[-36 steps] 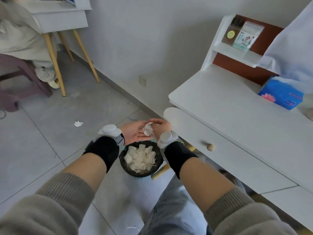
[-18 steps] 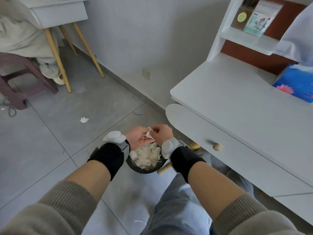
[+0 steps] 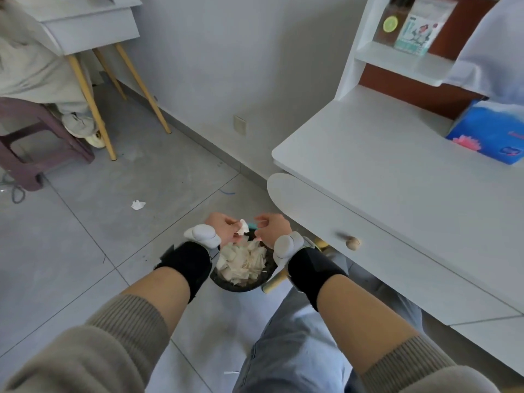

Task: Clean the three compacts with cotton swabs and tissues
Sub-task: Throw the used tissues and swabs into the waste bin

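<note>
My left hand [image 3: 224, 229] pinches a crumpled white tissue [image 3: 243, 226] just above a dark round bin [image 3: 241, 286] heaped with used tissues. A short gap away, my right hand [image 3: 273, 226] hovers over the bin's right side with its fingers curled. A small teal piece [image 3: 252, 224] shows between the two hands, and I cannot tell whether the right fingers hold it. No compact or cotton swab is clearly in view.
A white desk [image 3: 382, 171] with a drawer knob [image 3: 352, 243] stands on the right and carries a blue tissue box [image 3: 487, 137]. A tissue scrap [image 3: 138, 205] lies on the grey floor. A purple stool [image 3: 37, 143] and a second wooden-legged desk [image 3: 90, 29] stand at far left.
Both hands held the tissue together a second ago. They have drawn slightly apart over the bin, and the tissue stays with my left hand. The view has tilted further down.
</note>
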A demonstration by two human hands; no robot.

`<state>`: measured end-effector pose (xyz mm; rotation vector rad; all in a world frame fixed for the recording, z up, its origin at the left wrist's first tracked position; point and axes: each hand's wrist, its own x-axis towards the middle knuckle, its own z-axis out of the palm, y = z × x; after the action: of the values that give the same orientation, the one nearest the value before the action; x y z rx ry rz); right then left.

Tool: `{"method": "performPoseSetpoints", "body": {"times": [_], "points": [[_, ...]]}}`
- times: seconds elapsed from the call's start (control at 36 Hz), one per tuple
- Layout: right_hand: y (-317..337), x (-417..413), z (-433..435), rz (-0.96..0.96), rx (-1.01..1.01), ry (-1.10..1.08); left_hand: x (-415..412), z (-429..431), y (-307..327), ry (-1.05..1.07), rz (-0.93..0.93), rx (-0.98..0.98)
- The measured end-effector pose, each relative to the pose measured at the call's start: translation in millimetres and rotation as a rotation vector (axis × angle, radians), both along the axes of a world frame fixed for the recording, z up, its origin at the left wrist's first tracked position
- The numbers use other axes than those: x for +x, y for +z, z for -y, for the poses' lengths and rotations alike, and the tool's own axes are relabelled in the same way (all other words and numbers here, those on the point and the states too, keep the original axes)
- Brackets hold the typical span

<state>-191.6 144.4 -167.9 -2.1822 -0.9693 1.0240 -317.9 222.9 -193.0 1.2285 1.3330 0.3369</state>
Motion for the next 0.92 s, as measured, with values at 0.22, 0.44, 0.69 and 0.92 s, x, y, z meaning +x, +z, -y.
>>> {"method": "performPoseSetpoints", "body": {"times": [0.22,0.44,0.69,0.92], "points": [[17,11,19,0.114,-0.05,0.126,16,6,18,-0.232,-0.339,0.146],[64,12,37,0.157,0.021,0.222,51,30,70,0.001,-0.259,0.535],[141,33,98,0.193,0.294,0.078,85,88,149,0.174,0.003,1.041],[189,92,179,0.293,0.565,-0.249,143,161,198,-0.071,0.145,1.116]]}}
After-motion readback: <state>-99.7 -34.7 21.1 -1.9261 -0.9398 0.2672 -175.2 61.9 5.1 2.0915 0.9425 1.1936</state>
